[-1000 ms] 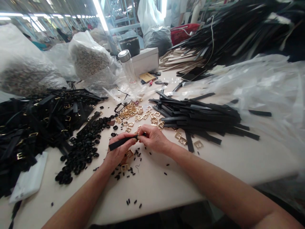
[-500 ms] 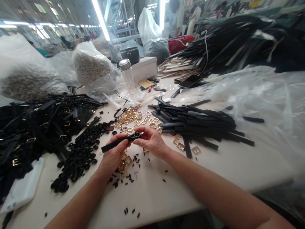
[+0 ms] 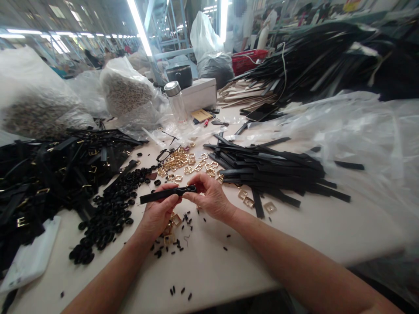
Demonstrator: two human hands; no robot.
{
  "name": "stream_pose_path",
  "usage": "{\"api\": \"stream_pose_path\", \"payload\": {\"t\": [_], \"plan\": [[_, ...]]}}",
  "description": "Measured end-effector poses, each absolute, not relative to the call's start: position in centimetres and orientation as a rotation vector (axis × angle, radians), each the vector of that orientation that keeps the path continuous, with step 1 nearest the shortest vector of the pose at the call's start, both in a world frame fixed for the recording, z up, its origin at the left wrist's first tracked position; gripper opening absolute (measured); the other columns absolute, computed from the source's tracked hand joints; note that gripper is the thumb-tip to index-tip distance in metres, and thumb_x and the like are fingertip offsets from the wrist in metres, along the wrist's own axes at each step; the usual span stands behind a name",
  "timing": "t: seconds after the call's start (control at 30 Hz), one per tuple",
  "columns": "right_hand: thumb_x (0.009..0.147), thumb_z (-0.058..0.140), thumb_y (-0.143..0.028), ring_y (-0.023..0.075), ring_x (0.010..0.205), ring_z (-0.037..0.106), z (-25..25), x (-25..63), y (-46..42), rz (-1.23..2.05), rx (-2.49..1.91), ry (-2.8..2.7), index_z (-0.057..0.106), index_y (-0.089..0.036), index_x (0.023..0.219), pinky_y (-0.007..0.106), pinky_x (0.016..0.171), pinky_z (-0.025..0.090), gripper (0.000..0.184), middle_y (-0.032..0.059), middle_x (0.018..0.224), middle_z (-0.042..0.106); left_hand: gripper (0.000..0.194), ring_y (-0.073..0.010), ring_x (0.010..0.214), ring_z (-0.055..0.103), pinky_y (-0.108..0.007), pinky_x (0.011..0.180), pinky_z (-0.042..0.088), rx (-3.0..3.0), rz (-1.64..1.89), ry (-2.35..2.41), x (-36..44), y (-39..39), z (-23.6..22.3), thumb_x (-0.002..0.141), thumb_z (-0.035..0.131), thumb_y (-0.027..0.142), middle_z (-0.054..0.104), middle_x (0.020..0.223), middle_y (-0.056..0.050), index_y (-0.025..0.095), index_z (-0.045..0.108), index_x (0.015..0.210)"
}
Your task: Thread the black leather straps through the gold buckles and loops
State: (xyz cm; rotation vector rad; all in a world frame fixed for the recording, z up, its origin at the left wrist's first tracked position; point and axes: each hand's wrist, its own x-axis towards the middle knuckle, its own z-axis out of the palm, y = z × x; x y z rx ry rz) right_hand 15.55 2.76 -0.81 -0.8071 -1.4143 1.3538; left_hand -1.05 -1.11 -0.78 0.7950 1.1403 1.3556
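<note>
A short black strap (image 3: pixel 156 196) is held level above the table between both hands. My left hand (image 3: pixel 159 213) is closed round its middle. My right hand (image 3: pixel 209 197) pinches a black ring (image 3: pixel 190 189) at the strap's right end. Under my left hand lie a few gold square buckles (image 3: pixel 170 222) and small black bits. A scatter of gold buckles (image 3: pixel 183 160) lies just beyond my hands, and a heap of black rings (image 3: pixel 113 208) spreads to the left of them.
A stack of loose black straps (image 3: pixel 268 168) lies to the right, a big pile of buckled straps (image 3: pixel 49 170) to the left. Plastic bags (image 3: pixel 126 93), a bottle (image 3: pixel 175 102), a white box (image 3: pixel 199 91) and clear sheeting (image 3: pixel 360 131) ring the table. A person stands at the back.
The strap has turned from tilted to nearly level and sits a little lower. A black ring now shows at its right end between my right fingers.
</note>
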Motion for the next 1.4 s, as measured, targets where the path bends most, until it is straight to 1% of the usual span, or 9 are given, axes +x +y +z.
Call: {"api": "stream_pose_path", "payload": {"t": [0.17,0.27,0.37,0.47,0.67,0.9,1.13,1.23,1.4], "plan": [[0.068,0.079,-0.027,0.0089,0.060,0.048,-1.0,15.5,2.6,1.242,-0.849,-1.510,0.055,-0.020,0.079,0.023,0.056,0.042,0.028,-0.0053,0.070,0.054,0.027,-0.0105,0.068,0.064,-0.021,0.065,0.053,0.809,1.367,1.150,-1.1,-0.9,-0.9,0.065,0.082,0.028,0.072,0.083,-0.001,0.020,0.071,0.088],[0.065,0.081,-0.028,0.0095,0.061,0.053,-1.2,15.4,2.7,1.399,-0.800,-1.460,0.058,-0.020,0.085,0.023,0.057,0.046,0.032,-0.0041,0.073,0.059,0.027,-0.0109,0.066,0.064,-0.021,0.060,0.052,0.763,1.369,1.179,-1.4,-0.6,-0.9,0.066,0.082,0.030,0.072,0.084,-0.003,0.018,0.072,0.088],[0.065,0.081,-0.030,0.0114,0.065,0.060,-1.3,15.3,2.9,1.595,-0.703,-1.381,0.061,-0.019,0.094,0.027,0.064,0.052,0.037,-0.0016,0.078,0.063,0.029,-0.0115,0.068,0.065,-0.020,0.061,0.052,0.711,1.381,1.192,-1.6,-0.3,-0.7,0.062,0.084,0.029,0.072,0.084,-0.003,0.018,0.073,0.087],[0.065,0.082,-0.033,0.0122,0.069,0.062,-1.3,15.3,2.9,1.640,-0.681,-1.351,0.062,-0.018,0.093,0.029,0.070,0.054,0.038,-0.0002,0.081,0.065,0.030,-0.0112,0.069,0.066,-0.019,0.062,0.052,0.692,1.388,1.170,-1.7,-0.2,-0.6,0.061,0.085,0.028,0.072,0.082,-0.001,0.018,0.074,0.087],[0.069,0.081,-0.035,0.0103,0.061,0.057,-0.8,15.5,2.5,1.466,-0.755,-1.470,0.061,-0.017,0.084,0.026,0.062,0.050,0.031,-0.0011,0.073,0.062,0.026,-0.0125,0.074,0.068,-0.021,0.070,0.054,0.659,1.382,1.107,-1.7,-0.3,-0.9,0.063,0.085,0.027,0.074,0.083,-0.002,0.018,0.075,0.085],[0.073,0.076,-0.034,0.0087,0.057,0.050,-0.2,15.8,2.5,1.363,-0.763,-1.546,0.058,-0.018,0.079,0.023,0.054,0.044,0.025,-0.0020,0.070,0.058,0.024,-0.0103,0.072,0.066,-0.017,0.066,0.053,0.679,1.385,1.063,-1.6,-0.5,-0.9,0.064,0.085,0.026,0.073,0.082,-0.002,0.018,0.076,0.085],[0.075,0.069,-0.025,0.0075,0.055,0.045,-0.4,15.9,2.7,1.233,-0.814,-1.620,0.057,-0.018,0.077,0.020,0.051,0.038,0.014,-0.0034,0.068,0.054,0.035,-0.0093,0.070,0.064,-0.018,0.068,0.051,0.776,1.339,1.027,-1.4,-0.9,-1.1,0.061,0.087,0.022,0.072,0.081,0.000,0.019,0.074,0.093],[0.076,0.069,-0.028,0.0081,0.057,0.045,-0.5,15.9,2.7,1.303,-0.812,-1.649,0.060,-0.017,0.082,0.021,0.052,0.039,0.015,-0.0028,0.070,0.056,0.033,-0.0109,0.073,0.064,-0.020,0.070,0.050,0.806,1.341,1.075,-1.5,-0.8,-1.2,0.061,0.086,0.021,0.072,0.081,0.000,0.019,0.073,0.092],[0.074,0.073,-0.033,0.0099,0.063,0.049,-0.7,15.8,2.6,1.369,-0.834,-1.705,0.065,-0.017,0.092,0.023,0.059,0.041,0.026,-0.0007,0.076,0.061,0.030,-0.0174,0.084,0.068,-0.028,0.080,0.051,0.896,1.290,1.128,-1.7,-0.9,-1.2,0.065,0.084,0.023,0.074,0.087,-0.002,0.019,0.070,0.091]]}}
